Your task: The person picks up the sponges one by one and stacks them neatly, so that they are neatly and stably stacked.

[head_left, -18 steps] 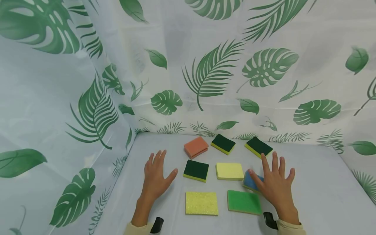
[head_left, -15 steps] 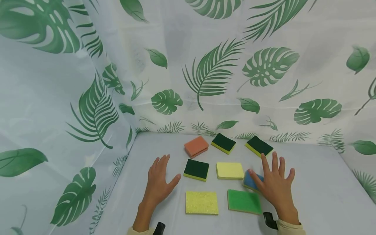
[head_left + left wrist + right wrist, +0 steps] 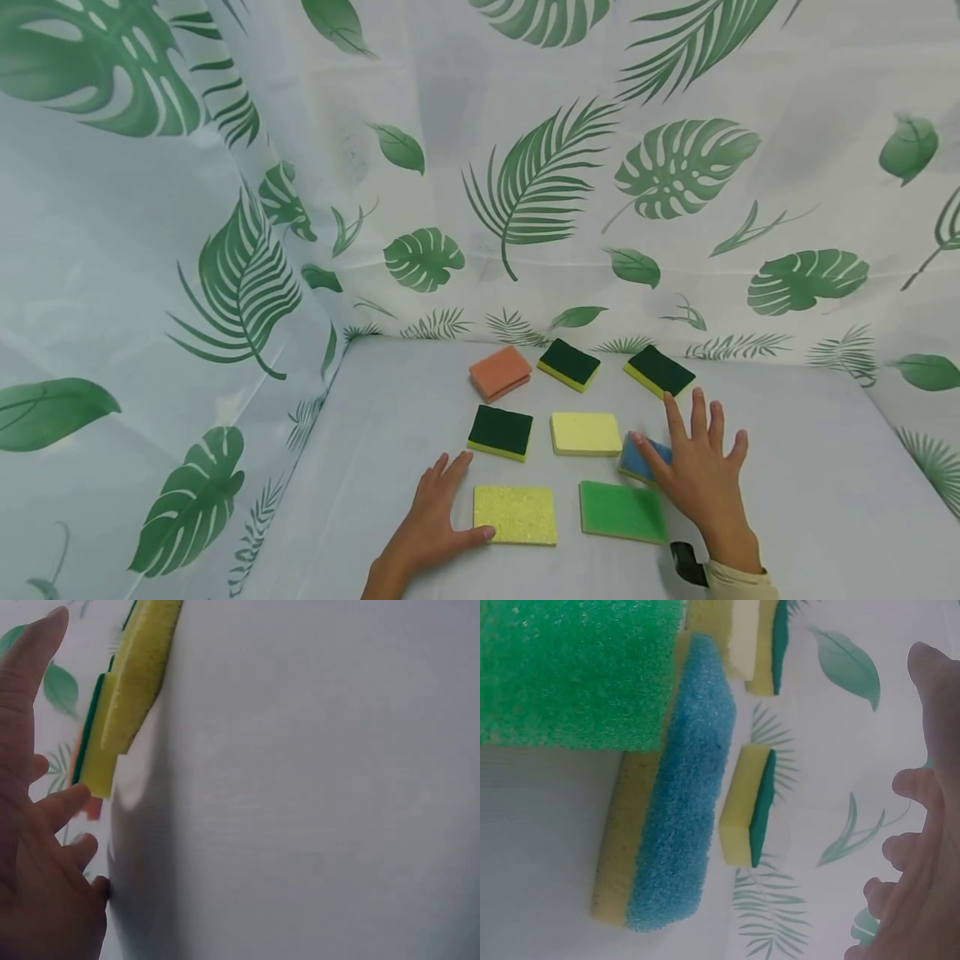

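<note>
My left hand hovers with spread fingers beside the flat yellow sponge, its thumb overlapping that sponge's lower left corner in the head view. The left wrist view shows a gap between the thumb and the yellow sponge. Fingers spread, my right hand is over the blue sponge and hides part of it. In the right wrist view the blue sponge lies apart from the fingers. A green sponge lies between the hands. Neither hand holds anything.
Behind lie a pale yellow sponge, a dark green and yellow sponge, an orange sponge and two more dark green ones, the middle sponge and the right sponge. A leaf-print sheet rises behind the white table.
My left hand has come down and to the right, from left of the dark green sponge to the edge of the flat yellow one. The right hand and the sponges have stayed in place.
</note>
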`<state>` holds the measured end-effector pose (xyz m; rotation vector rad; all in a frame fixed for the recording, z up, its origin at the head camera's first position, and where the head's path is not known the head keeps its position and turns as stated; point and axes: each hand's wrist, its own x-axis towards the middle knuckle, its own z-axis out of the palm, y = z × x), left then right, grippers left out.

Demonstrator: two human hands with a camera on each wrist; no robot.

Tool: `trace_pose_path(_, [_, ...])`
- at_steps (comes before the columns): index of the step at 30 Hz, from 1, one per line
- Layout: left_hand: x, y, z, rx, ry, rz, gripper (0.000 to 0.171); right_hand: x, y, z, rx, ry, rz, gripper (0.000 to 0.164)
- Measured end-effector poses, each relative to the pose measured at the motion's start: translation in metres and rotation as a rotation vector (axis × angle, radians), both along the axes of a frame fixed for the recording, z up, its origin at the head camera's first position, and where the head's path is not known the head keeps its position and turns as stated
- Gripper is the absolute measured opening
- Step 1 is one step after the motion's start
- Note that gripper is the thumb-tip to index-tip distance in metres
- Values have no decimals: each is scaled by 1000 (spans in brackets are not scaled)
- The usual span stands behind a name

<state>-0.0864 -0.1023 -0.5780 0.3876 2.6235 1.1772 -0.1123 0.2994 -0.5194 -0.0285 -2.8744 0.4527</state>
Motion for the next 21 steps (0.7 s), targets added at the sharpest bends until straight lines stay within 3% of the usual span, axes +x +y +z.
trace_pose_path(6, [-1,0,-11,-37,-1,-22,111,3,-1,-1,-16,-12,2,90])
trace_pose_path(14, [-1,0,-20,-89,100,-67,110,4,-4,-5,-72,-11,39,87])
trace_pose_path(21, [0,3,-23,-167,129,-106,109,6,-8,-7,-151,64,120,79])
